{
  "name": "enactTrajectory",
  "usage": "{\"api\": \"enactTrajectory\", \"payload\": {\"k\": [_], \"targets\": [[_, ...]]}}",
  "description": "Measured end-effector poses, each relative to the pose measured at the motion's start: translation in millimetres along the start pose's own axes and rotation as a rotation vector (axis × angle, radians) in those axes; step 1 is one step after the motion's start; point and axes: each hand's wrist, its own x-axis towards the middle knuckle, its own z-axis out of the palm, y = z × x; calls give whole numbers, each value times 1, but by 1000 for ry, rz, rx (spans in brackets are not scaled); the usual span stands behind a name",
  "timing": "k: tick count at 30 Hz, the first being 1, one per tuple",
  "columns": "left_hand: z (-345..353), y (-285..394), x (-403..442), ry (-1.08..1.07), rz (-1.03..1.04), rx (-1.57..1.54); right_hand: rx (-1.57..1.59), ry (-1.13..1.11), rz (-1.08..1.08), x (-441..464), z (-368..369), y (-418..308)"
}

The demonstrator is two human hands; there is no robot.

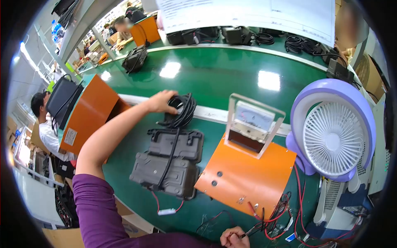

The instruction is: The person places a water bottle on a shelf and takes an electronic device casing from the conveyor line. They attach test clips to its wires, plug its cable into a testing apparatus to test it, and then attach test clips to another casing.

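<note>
My left hand (pixel 163 102) reaches forward and grips the edge of a coiled black cable (pixel 182 111), with thumb and fingers curled round it. From the coil the cable runs down across a dark grey plastic case (pixel 163 171) with an opened-out lid section. Red wires with a white connector (pixel 166 212) come out of the case's near side. My right hand (pixel 235 237) is closed low in the frame, on what looks like a thin black lead (pixel 243 235). Beside it stands an orange meter box (pixel 248 173) with an analog gauge (pixel 253 118) on top; red and black wires (pixel 273 221) bunch at its front.
A purple and white fan (pixel 333 134) stands to the right. On the left is another orange box (pixel 89 113) bearing a black case. A white rail crosses the green bench (pixel 215 70); more black cases and cables line the far side. A person (pixel 51 128) sits at left.
</note>
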Motion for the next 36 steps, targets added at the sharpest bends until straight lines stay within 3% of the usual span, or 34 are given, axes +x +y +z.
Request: {"api": "enactTrajectory", "payload": {"k": [4,6,7,9,13,16,17,23,25,27,29,36], "targets": [[21,3,26,174,-39,-165,70,66,10,2,-2,0],[11,11,29,242,103,-176,67,80,13,2,-2,3],[-10,30,24,159,91,-283,73,96,17,0,-2,5],[-36,44,24,150,210,-158,111,61,-11,2,-5,6],[-93,78,18,-126,299,49,72,98,-42,3,-1,3],[-113,93,14,-490,167,21,60,62,-23,2,-8,5],[-112,89,16,-595,227,-5,82,104,-25,1,-5,4],[-91,74,11,-891,121,-220,125,118,-77,2,-5,8],[-76,71,2,-896,89,-357,129,113,-82,2,-6,7],[-71,72,-5,-911,88,-252,97,100,-47,1,-9,8],[-71,70,-16,-755,108,-150,93,115,-56,0,-8,11],[-85,70,-41,-642,50,-152,57,104,-114,1,-6,11]]}}
